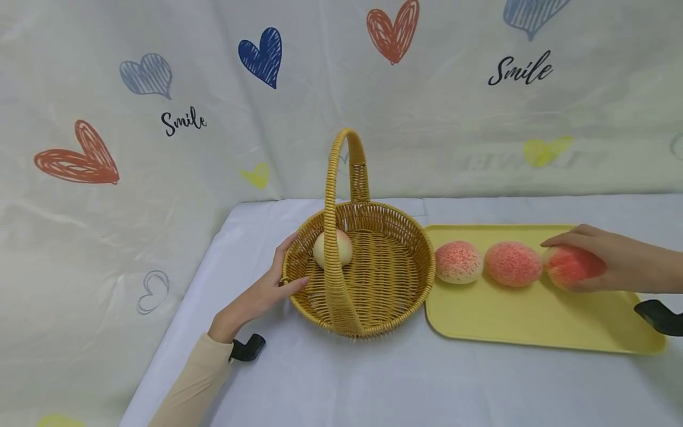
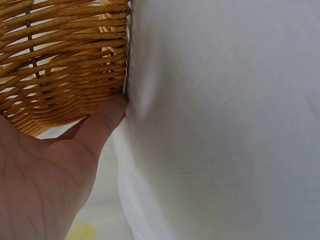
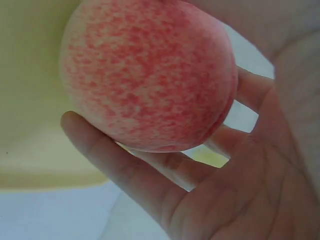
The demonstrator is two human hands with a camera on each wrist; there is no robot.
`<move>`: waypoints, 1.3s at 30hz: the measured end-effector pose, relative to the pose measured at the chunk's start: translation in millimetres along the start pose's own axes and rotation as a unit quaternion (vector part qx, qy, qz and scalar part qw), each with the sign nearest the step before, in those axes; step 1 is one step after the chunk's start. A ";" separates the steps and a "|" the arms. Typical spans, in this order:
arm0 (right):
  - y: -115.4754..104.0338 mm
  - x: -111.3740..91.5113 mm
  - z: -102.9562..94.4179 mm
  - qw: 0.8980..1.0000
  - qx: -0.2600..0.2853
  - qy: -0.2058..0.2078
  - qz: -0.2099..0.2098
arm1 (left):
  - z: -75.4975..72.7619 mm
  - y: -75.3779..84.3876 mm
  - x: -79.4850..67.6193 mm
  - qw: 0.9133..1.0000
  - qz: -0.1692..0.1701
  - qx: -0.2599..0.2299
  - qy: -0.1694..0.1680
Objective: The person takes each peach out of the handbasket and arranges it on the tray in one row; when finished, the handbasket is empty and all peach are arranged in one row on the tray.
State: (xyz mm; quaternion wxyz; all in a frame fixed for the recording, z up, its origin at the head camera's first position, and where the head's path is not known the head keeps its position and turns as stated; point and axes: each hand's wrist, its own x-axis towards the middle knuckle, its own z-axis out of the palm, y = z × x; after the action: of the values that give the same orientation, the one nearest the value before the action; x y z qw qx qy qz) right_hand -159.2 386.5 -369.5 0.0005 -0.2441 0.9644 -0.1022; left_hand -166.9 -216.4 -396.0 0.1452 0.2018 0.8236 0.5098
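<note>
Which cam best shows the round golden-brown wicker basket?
Head: the round golden-brown wicker basket shows nearly whole there, including its interior and tall arched handle. Left wrist gives only a close-up of part of its woven side, next to the left hand. Right wrist shows none of it.

Right grip [image 1: 615, 260] curved (left grip [image 1: 268, 292] outspread)
</note>
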 end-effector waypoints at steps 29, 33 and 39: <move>-18.7 10.7 -7.5 0.997 0.012 -0.058 0.052 | -1.0 1.8 -1.0 1.000 0.001 -0.005 -0.004; -23.5 11.5 -8.5 0.997 0.017 -0.058 0.055 | -1.0 1.9 -0.8 1.000 0.001 -0.008 -0.004; -28.8 13.3 -8.1 0.998 0.021 -0.047 0.044 | -0.9 2.0 -0.6 1.000 -0.001 -0.010 -0.003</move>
State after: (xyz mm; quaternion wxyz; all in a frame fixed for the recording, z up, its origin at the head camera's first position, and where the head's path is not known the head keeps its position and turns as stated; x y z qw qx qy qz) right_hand -157.8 357.1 -355.2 0.0553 -0.2055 0.9708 -0.1103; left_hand -166.5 -216.5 -393.8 0.1504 0.2012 0.8179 0.5175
